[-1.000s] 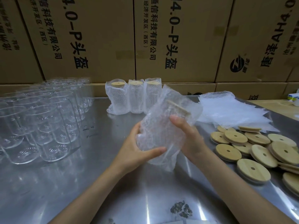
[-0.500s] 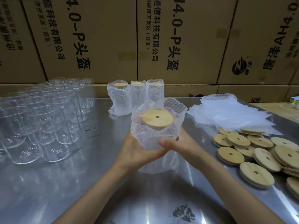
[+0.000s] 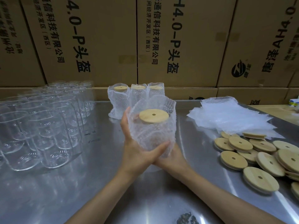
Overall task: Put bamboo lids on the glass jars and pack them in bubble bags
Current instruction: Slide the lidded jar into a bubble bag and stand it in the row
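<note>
A glass jar sits upright inside a bubble bag [image 3: 152, 131], its bamboo lid [image 3: 154, 116] showing through the bag's open top. My left hand [image 3: 137, 151] grips the bag's left side, thumb across the front near the bottom. Under the bag, my right hand [image 3: 173, 159] cups its base, mostly hidden. Three packed jars [image 3: 135, 97] stand in a row behind. Several bare glass jars [image 3: 42, 125] crowd the left of the steel table. Loose bamboo lids [image 3: 258, 152] lie in a heap at the right, with a stack of flat bubble bags [image 3: 229, 117] behind them.
Stacked cardboard boxes [image 3: 97, 41] form a wall along the table's back edge. The steel tabletop [image 3: 80, 191] is bare in the foreground. A wooden surface with a small blue and white object [image 3: 293, 102] lies at the far right.
The bagged jar went from tilted to upright and was raised a little. My right hand slid from the bag's side to beneath its base; my left hand kept its hold.
</note>
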A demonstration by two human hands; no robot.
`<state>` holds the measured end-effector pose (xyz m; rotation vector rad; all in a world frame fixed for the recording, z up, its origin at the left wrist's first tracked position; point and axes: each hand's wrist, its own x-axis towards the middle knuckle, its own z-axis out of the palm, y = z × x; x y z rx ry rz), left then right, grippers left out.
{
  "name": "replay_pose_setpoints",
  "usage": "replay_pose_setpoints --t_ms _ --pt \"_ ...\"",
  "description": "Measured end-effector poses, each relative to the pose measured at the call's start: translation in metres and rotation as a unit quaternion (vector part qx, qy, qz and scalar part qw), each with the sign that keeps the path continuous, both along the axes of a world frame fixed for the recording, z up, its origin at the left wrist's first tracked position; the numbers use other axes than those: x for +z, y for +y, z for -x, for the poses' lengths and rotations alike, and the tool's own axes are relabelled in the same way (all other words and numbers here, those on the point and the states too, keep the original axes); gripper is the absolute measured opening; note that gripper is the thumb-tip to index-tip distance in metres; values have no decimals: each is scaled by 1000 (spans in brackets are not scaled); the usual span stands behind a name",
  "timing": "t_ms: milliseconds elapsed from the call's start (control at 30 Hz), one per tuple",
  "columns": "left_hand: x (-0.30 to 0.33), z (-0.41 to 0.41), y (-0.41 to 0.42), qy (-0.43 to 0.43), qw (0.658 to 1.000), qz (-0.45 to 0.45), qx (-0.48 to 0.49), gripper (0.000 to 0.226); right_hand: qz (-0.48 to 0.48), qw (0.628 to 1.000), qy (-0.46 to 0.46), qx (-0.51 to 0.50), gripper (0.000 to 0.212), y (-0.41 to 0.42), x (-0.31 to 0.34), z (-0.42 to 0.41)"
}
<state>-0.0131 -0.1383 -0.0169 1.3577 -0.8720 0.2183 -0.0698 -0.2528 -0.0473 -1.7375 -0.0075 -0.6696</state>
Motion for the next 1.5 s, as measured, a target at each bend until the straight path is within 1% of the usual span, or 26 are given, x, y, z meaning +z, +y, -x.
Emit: replay_pose_setpoints --t_ms 67,100,167,200,267,367,433,533,667,833,1033,1167,1300,1367,1500 --pt "-1 -9 -2 1 1000 -16 -12 113 -27 997 -24 -63 82 -8 0 -7" --pt "-4 -16 -1 17 999 -31 -13 107 -38 994 -32 -99 84 -14 1 -12" --pt "-16 -36 0 63 996 -66 3 98 -70 982 -45 -167 80 -31 3 -23" --pt "-24 -48 0 92 992 -86 21 95 -88 975 -54 -198 76 -42 4 -28" --pt "-35 -77 0 143 979 -122 81 86 -114 956 -60 -264 77 -66 4 -37" --pt "-43 -114 0 137 967 -158 148 71 -145 925 -43 -348 84 -106 2 -52" --pt "-45 -135 -3 148 962 -161 164 66 -151 909 -39 -387 83 -129 -1 -64" --pt "-46 -161 -10 164 959 -139 185 61 -122 891 -25 -437 83 -152 -6 -85" --pt "-44 -192 -23 189 956 -107 199 63 -86 876 2 -474 89 -171 -8 -113" --pt "-46 -222 -35 208 953 -93 200 61 -55 872 32 -486 89 -186 -7 -141" --pt "-46 -249 -49 209 953 -109 189 72 -20 905 37 -423 89 -195 -9 -167" --pt "-45 -258 -55 206 955 -110 184 68 -13 926 17 -376 88 -197 -7 -183" --pt "-45 -262 -58 198 957 -117 177 67 -7 952 25 -305 87 -201 -7 -195" --pt "-44 -263 -59 194 957 -119 178 67 -10 959 33 -281 88 -203 -7 -197" --pt "-44 -262 -58 190 956 -126 185 67 -24 963 29 -267 89 -205 -7 -197"
